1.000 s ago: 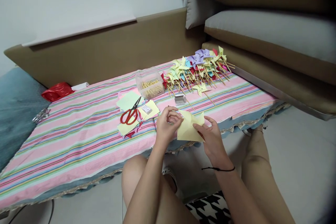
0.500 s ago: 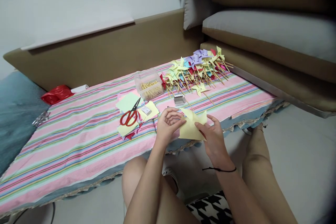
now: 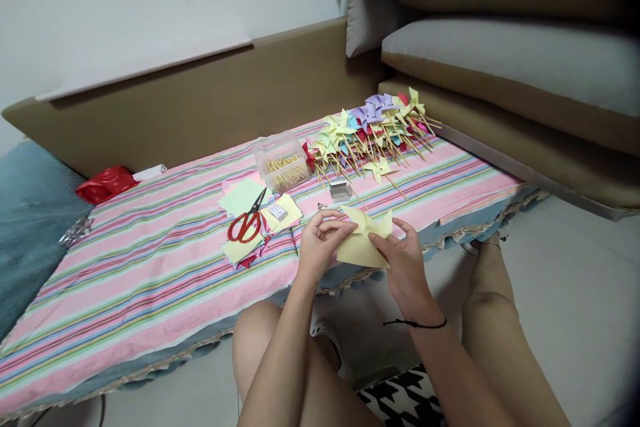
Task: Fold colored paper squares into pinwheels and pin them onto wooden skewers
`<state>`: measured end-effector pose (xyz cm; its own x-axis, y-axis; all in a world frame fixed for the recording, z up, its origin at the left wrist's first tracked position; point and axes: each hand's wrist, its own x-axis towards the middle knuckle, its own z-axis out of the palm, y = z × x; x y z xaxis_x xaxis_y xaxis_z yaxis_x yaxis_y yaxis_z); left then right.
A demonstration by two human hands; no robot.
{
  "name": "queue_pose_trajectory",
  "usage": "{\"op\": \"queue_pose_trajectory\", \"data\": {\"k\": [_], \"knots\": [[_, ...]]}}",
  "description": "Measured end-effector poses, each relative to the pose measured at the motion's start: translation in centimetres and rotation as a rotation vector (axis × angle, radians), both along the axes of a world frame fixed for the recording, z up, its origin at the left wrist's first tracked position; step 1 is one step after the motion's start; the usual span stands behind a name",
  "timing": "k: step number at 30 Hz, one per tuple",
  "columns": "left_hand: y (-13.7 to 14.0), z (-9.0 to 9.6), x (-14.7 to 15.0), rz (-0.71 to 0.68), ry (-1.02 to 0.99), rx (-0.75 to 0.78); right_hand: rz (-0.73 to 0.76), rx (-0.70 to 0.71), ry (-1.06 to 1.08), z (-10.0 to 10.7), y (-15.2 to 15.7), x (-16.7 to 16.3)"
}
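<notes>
Between my two hands, over the front edge of the striped cloth (image 3: 165, 267), is a pale yellow paper pinwheel (image 3: 361, 253), partly folded. My left hand (image 3: 323, 240) pinches its left side near the middle, thumb against fingers. At the right, my right hand (image 3: 404, 255) grips the paper between thumb and fingers. Some corners are bent towards the centre; the lower part lies flat. Just beyond the hands sit a small open grey box (image 3: 341, 191) and a few tiny metal bits (image 3: 323, 205). A finished yellow pinwheel (image 3: 380, 169) on a stick lies behind them.
Several colourful pinwheels (image 3: 370, 120) are heaped at the back right. Beside them stands a clear plastic box (image 3: 283, 167) of short sticks. Red-handled scissors (image 3: 246, 223) and a small white box (image 3: 277, 212) rest on paper sheets (image 3: 243, 197). Stacked cushions (image 3: 500, 67) rise at the right.
My left fingers have moved slightly inward over the middle of the yellow paper. Both hands still hold it, and the view has shifted a little.
</notes>
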<state>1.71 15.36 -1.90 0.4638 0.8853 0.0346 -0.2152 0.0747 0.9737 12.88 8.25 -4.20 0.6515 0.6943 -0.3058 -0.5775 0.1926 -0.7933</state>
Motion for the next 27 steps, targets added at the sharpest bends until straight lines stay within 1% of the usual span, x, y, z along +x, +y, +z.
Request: {"op": "queue_pose_trajectory", "data": {"k": [4,10,13,19,22,27], "knots": [[0.0,-0.2,0.2,0.007,0.016,0.013,0.01,0.02,-0.021,-0.2,-0.1,-0.1],[0.1,-0.2,0.6,0.089,-0.008,0.037,-0.004,0.019,-0.046,-0.1,-0.1,-0.2],[0.3,-0.4,0.7,0.109,-0.009,-0.013,-0.013,0.025,-0.085,-0.1,-0.1,-0.2],[0.4,-1.0,0.7,0.084,0.031,-0.171,-0.009,0.082,-0.165,0.0,-0.2,-0.1],[0.2,-1.0,0.7,0.081,0.066,-0.192,0.017,0.093,-0.201,0.0,-0.3,-0.1],[0.1,-1.2,0.6,0.035,0.117,-0.22,0.037,0.114,-0.245,-0.2,-0.4,-0.1]]}}
